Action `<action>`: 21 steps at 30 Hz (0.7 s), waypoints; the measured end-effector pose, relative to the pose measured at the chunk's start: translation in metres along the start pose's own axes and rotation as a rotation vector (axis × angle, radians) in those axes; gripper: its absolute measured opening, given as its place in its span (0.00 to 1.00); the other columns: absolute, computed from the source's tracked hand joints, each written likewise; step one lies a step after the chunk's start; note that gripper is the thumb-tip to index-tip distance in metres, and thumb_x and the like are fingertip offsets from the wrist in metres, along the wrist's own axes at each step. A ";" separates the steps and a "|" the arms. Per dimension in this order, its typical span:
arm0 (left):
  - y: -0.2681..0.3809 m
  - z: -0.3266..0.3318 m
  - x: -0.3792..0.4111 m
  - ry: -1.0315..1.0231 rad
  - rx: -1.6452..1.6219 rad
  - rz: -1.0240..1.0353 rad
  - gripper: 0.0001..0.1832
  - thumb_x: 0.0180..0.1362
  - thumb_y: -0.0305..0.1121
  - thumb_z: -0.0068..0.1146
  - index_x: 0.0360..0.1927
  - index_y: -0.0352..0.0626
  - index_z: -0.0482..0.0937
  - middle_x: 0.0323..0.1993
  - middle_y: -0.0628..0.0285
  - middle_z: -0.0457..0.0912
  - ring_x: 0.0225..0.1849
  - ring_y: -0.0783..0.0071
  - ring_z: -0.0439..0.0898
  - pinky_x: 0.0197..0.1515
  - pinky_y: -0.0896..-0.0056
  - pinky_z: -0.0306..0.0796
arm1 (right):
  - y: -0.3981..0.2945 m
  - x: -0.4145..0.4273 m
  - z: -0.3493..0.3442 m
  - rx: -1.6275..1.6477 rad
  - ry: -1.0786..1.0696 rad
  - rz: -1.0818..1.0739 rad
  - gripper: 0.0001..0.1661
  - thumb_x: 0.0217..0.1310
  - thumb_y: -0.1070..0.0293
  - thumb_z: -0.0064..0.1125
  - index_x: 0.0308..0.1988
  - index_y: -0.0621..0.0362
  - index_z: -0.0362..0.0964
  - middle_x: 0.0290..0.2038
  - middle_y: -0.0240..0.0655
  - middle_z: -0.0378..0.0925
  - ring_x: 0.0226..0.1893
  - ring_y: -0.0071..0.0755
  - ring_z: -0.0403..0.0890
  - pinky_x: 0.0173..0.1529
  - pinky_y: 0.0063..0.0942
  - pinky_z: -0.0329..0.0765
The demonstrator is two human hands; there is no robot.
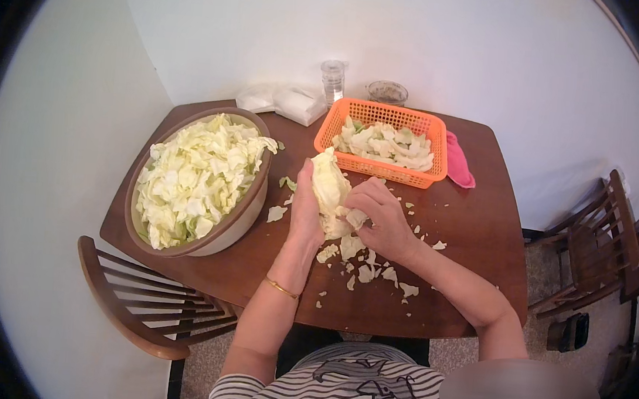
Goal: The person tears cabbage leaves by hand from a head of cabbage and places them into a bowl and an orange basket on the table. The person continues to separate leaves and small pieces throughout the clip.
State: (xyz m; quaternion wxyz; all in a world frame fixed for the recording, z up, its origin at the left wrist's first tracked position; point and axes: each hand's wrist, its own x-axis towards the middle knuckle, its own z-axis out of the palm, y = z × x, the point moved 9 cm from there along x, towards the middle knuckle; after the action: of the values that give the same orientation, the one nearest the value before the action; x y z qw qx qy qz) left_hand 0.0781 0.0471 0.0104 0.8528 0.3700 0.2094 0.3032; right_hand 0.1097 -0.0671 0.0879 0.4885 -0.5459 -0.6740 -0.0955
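My left hand [306,204] grips the left side of a pale, partly stripped cabbage head [330,186] above the table. On its right side, my right hand [379,217] pinches a piece of cabbage leaf [356,219] between thumb and fingers. Whether that piece is fully detached from the head I cannot tell. Loose cabbage scraps [367,272] lie on the wood below both hands. To the left, a large brown-rimmed basin [224,245] is heaped with torn cabbage leaves [199,174]. Beyond my hands, an orange plastic basket [380,167] holds more pale cabbage pieces [387,143].
The brown wooden table [457,298] meets the wall at the back. Plastic-wrapped white packs [298,104], a clear cup [333,81] and a glass bowl [388,93] stand there. A pink cloth [458,162] lies beside the basket. Wooden chairs [123,308] flank the table.
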 end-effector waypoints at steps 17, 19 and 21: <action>-0.001 0.013 -0.001 -0.218 0.037 -0.156 0.30 0.61 0.56 0.38 0.52 0.38 0.69 0.39 0.54 0.78 0.33 0.62 0.80 0.35 0.60 0.76 | 0.103 -0.039 -0.008 1.129 0.218 1.060 0.13 0.60 0.65 0.56 0.42 0.58 0.67 0.37 0.32 0.74 0.34 0.24 0.76 0.33 0.24 0.76; -0.002 0.018 -0.010 -0.119 0.261 -0.115 0.26 0.63 0.50 0.40 0.49 0.36 0.70 0.38 0.58 0.78 0.35 0.69 0.78 0.39 0.69 0.72 | 0.104 -0.034 -0.018 1.113 0.246 1.031 0.12 0.61 0.67 0.53 0.43 0.60 0.66 0.39 0.35 0.73 0.37 0.27 0.76 0.37 0.27 0.77; -0.006 0.016 0.001 -0.212 0.636 0.083 0.26 0.63 0.50 0.41 0.45 0.33 0.72 0.38 0.58 0.78 0.37 0.70 0.76 0.42 0.71 0.69 | 0.103 -0.028 -0.026 1.118 0.242 0.980 0.12 0.61 0.68 0.51 0.43 0.61 0.65 0.40 0.36 0.73 0.38 0.28 0.76 0.38 0.27 0.77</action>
State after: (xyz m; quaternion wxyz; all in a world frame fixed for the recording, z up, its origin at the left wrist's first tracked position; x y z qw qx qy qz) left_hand 0.0905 0.0368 0.0164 0.6985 0.6554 0.1884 0.2168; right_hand 0.2075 -0.0625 0.0375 0.7500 -0.4397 -0.2434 0.4300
